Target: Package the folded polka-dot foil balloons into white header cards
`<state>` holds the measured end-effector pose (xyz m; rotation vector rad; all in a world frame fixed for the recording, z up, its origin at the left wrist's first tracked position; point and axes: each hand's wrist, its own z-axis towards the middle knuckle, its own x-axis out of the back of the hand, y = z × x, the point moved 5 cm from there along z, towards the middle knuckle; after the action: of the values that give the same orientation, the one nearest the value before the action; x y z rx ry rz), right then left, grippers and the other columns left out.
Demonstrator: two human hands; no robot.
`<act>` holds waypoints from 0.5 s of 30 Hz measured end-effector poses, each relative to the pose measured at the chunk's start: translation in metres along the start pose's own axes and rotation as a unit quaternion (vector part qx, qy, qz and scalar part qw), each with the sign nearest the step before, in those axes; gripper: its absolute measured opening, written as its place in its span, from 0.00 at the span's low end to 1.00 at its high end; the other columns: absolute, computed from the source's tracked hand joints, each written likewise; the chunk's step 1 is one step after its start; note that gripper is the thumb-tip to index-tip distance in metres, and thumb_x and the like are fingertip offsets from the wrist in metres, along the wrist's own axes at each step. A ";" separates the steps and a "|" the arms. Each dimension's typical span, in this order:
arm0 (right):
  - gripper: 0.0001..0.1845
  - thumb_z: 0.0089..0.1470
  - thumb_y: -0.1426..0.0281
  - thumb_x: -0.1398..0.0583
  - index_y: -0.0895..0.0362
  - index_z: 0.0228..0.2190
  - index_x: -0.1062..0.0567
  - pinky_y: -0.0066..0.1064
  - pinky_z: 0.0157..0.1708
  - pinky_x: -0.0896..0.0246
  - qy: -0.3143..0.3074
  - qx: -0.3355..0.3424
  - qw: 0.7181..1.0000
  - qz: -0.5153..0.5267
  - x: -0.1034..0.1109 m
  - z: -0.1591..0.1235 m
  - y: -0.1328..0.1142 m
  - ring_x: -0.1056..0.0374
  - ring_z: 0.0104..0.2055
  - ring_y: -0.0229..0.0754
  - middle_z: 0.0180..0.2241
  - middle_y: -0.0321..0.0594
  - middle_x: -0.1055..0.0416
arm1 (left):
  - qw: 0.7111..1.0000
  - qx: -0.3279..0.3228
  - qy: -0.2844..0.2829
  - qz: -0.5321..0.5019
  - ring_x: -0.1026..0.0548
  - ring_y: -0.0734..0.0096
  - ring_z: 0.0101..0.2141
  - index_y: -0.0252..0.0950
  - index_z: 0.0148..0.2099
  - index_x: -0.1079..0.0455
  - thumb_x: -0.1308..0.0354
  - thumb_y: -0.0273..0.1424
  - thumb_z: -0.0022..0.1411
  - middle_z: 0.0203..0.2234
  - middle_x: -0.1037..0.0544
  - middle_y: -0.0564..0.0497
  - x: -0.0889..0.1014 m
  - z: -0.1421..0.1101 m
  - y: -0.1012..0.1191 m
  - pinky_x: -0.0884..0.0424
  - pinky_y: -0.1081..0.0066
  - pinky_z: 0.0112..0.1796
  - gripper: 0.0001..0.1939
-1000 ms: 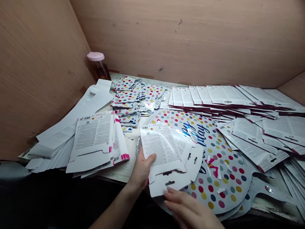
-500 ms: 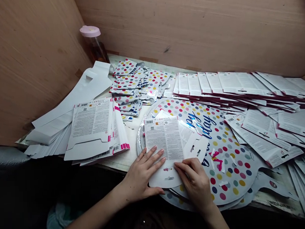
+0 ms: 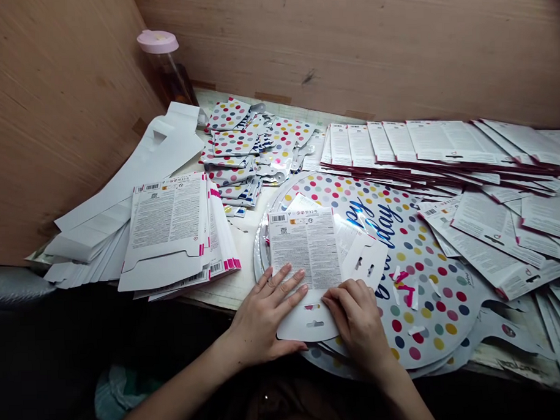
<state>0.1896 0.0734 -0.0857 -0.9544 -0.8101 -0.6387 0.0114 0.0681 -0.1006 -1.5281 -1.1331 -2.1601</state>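
A white printed card packet [image 3: 304, 249] with a hanger tab lies on a round polka-dot foil balloon [image 3: 401, 248] at the table's front edge. My left hand [image 3: 265, 314] rests flat on the packet's lower left, fingers spread. My right hand [image 3: 357, 314] presses on the packet's lower right edge with its fingers curled and bunched together. What lies under those fingertips is hidden. A second white hanger tab [image 3: 367, 265] sticks out to the right of the packet.
A stack of finished printed packets [image 3: 170, 232] sits at the left on white card blanks [image 3: 136, 172]. Folded polka-dot balloons [image 3: 245, 156] are piled behind. Many printed cards [image 3: 466, 167] fan across the right. A pink-lidded jar [image 3: 162, 64] stands in the corner of wooden walls.
The packet, held up off the balloon a second ago, now lies flat. My left hand has spread on it and my right hand has come onto its lower right edge.
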 end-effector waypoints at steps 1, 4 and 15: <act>0.06 0.63 0.76 0.46 0.55 0.33 0.32 0.38 0.35 0.48 0.000 0.004 1.000 -0.018 -0.001 0.001 -0.001 0.42 0.34 0.45 0.30 0.40 0.35 | 1.000 0.000 -0.001 0.001 0.56 0.50 0.68 0.38 0.70 0.51 0.45 0.57 0.58 0.68 0.47 0.45 0.000 0.000 0.000 0.60 0.49 0.65 0.46; 0.08 0.64 0.74 0.48 0.55 0.31 0.33 0.39 0.36 0.51 -0.005 0.010 0.998 -0.063 -0.001 -0.004 -0.004 0.43 0.34 0.45 0.30 0.40 0.36 | 1.000 0.001 -0.003 0.002 0.56 0.50 0.68 0.37 0.70 0.51 0.46 0.57 0.58 0.68 0.48 0.45 0.000 0.000 0.001 0.60 0.50 0.65 0.46; 0.11 0.63 0.77 0.45 0.55 0.46 0.31 0.39 0.41 0.44 0.014 -0.003 0.999 0.028 0.019 -0.017 -0.007 0.38 0.40 0.45 0.37 0.42 0.33 | 1.000 -0.014 0.008 0.027 0.55 0.50 0.68 0.36 0.69 0.50 0.47 0.57 0.59 0.68 0.48 0.44 0.001 0.001 0.001 0.61 0.50 0.65 0.45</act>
<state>0.1998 0.0528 -0.0722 -0.9688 -0.7540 -0.6045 0.0122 0.0682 -0.0989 -1.5331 -1.0494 -2.1568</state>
